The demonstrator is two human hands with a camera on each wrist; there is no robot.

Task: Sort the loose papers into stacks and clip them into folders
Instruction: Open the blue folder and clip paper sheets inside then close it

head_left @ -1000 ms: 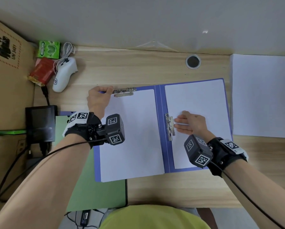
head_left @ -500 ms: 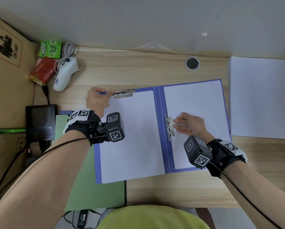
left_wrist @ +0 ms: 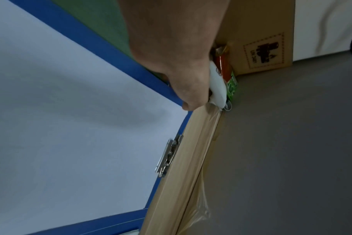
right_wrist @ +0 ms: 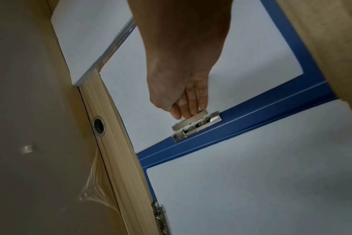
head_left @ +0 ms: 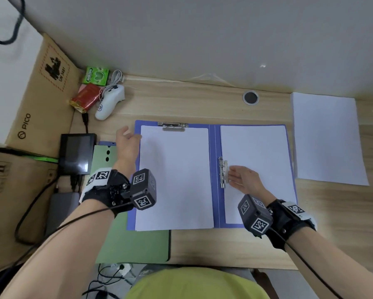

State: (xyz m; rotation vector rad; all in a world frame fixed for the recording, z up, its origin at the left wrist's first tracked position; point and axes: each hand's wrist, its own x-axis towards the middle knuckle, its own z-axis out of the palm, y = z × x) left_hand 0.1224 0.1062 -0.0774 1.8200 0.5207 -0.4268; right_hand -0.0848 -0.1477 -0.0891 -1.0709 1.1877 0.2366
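Note:
A blue folder (head_left: 214,169) lies open on the desk. Its left leaf holds a white paper stack (head_left: 174,180) under a metal top clip (head_left: 173,126). The right leaf holds a second stack (head_left: 257,147) beside a metal side clip (head_left: 223,172). My left hand (head_left: 131,134) is open at the folder's upper left edge, with fingers touching the edge there (left_wrist: 188,107). My right hand (head_left: 235,178) lies flat on the right stack. Its straight fingertips (right_wrist: 183,111) reach the side clip (right_wrist: 195,125).
A loose white paper stack (head_left: 326,139) lies at the right of the desk. A green folder (head_left: 133,240) sticks out under the blue one at the front left. A white controller (head_left: 110,102), red packet (head_left: 86,97), black device (head_left: 76,153) and cardboard box (head_left: 41,100) crowd the left. A cable hole (head_left: 250,97) is at the back.
My left hand has let go of the folder's top left corner by the top clip and drawn back a little along the left edge. The right hand stays at the side clip.

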